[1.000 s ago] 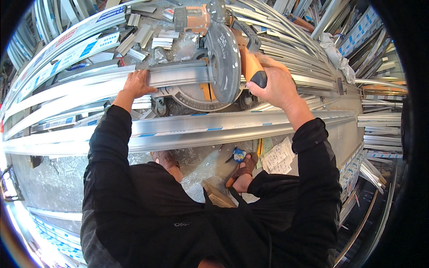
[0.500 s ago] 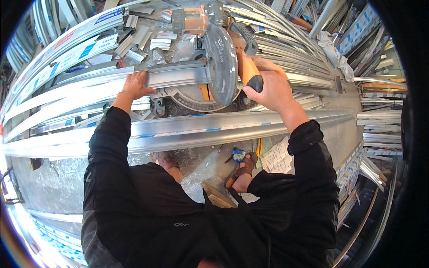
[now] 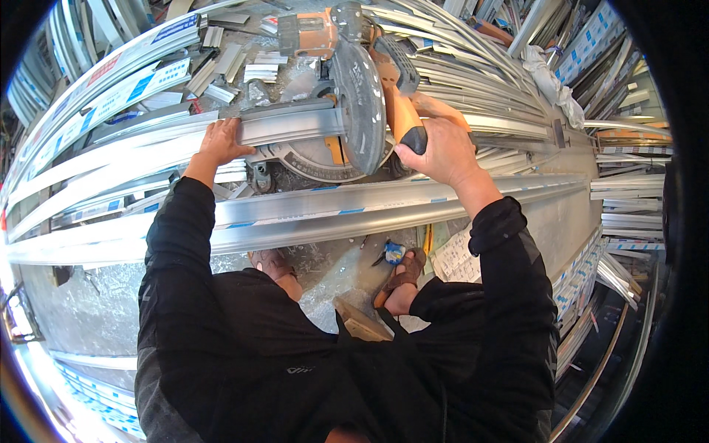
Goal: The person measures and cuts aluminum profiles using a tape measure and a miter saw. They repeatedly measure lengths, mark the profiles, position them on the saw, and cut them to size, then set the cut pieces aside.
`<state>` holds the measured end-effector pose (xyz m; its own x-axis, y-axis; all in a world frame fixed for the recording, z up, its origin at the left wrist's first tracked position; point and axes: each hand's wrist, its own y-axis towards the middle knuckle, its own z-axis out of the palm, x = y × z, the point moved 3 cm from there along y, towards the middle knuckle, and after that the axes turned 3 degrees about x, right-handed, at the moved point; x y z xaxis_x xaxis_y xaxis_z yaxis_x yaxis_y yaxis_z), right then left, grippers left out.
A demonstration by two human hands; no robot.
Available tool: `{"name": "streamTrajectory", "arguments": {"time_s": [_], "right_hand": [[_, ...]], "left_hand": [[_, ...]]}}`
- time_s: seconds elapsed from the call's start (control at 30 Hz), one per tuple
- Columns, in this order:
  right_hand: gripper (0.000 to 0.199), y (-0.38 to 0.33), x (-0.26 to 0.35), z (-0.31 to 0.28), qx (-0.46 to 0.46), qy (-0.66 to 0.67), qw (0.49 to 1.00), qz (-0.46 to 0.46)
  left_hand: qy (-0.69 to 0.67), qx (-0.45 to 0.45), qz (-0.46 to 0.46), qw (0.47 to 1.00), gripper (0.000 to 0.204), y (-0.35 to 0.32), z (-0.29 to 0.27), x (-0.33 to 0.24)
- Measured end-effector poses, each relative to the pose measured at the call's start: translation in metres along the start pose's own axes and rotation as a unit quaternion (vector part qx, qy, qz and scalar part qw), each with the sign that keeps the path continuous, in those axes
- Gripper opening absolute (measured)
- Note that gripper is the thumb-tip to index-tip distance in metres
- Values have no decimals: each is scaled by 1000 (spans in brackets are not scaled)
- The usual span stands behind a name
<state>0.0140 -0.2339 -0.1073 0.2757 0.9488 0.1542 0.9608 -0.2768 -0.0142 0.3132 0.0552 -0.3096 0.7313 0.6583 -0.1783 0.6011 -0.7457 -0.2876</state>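
A mitre saw with an orange body and a dark round blade guard (image 3: 358, 111) stands ahead of me on the floor. My right hand (image 3: 445, 151) is closed around its orange and black handle (image 3: 405, 122). Under the guard a silvery metal profile (image 3: 292, 127) lies across the saw's base, against the fence. My left hand (image 3: 221, 142) grips this profile to the left of the blade, thumb toward the saw. The blade's edge is hidden by the guard. Nearer to me, long metal profiles (image 3: 295, 225) with blue-marked film run crosswise in front of my feet.
Bundles of long profiles (image 3: 480, 92) lie beyond and right of the saw. Short offcuts (image 3: 264, 68) litter the floor at the far left. By my right foot are a blue tape measure (image 3: 394, 252) and a written-on sheet (image 3: 454, 262). A wooden block (image 3: 360, 321) sits between my legs.
The view has shifted slightly. My right hand and the saw handle sit a little further left; both hands keep their holds.
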Motion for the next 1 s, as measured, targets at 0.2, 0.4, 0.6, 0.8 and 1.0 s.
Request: {"name": "streamTrajectory", "arguments": {"time_s": [0.2,0.4,0.6,0.8,1.0], "right_hand": [[51,-2,1,-2,1,-16,1000,3],[52,-5,4,0,-2,-10,1000,2],[52,-12,0,8,34,37,998,36],[59,-15,-1,6,65,0,997,46],[62,-16,0,5,62,1,997,41]], "left_hand": [[4,5,4,1000,91,1,2,1],[2,-14,16,1000,93,7,18,14],[-37,-36,39,998,94,11,22,18],[-35,-15,-8,999,99,5,17,9],[-48,-11,-16,999,99,5,15,8]]}}
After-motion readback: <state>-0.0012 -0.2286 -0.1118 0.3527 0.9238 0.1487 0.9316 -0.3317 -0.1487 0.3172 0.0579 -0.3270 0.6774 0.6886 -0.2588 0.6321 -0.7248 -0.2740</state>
